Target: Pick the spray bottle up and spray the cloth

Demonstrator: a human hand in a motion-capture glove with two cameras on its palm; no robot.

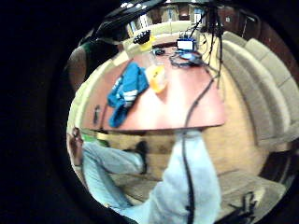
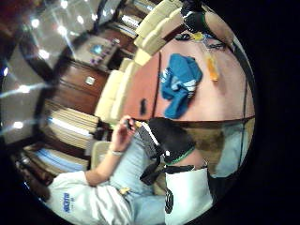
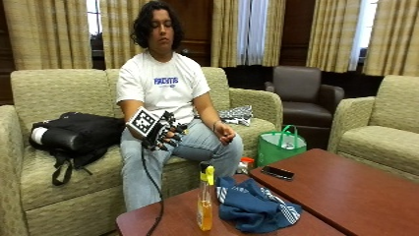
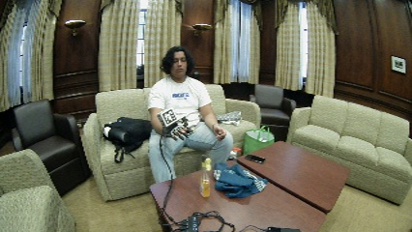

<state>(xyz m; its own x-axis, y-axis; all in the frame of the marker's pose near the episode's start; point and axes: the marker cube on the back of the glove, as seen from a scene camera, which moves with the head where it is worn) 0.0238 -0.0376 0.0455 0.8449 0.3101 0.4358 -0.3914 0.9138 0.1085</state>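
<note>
I am sitting on a beige, coarse-woven upholstered sofa (image 3: 59, 93) and holding my black-gloved right hand (image 3: 165, 132) raised above my right thigh, well apart from the table. Its fingers are hanging relaxed and slightly spread, gripping nothing. My bare left hand (image 3: 225, 132) is resting on my other thigh.

The tall, slim clear plastic spray bottle (image 3: 205, 199), holding orange liquid in its lower part and topped with a yellow trigger head, is standing upright on the smooth reddish-brown wooden table (image 3: 340, 189), near the edge facing me. Just beside it the crumpled blue cloth with white stripes (image 3: 255, 206) is lying in a soft, folded heap. A flat black phone (image 3: 278, 172) is lying on the adjoining tabletop. A black fabric backpack (image 3: 75, 135) is slumping on the sofa cushion next to me.
</note>
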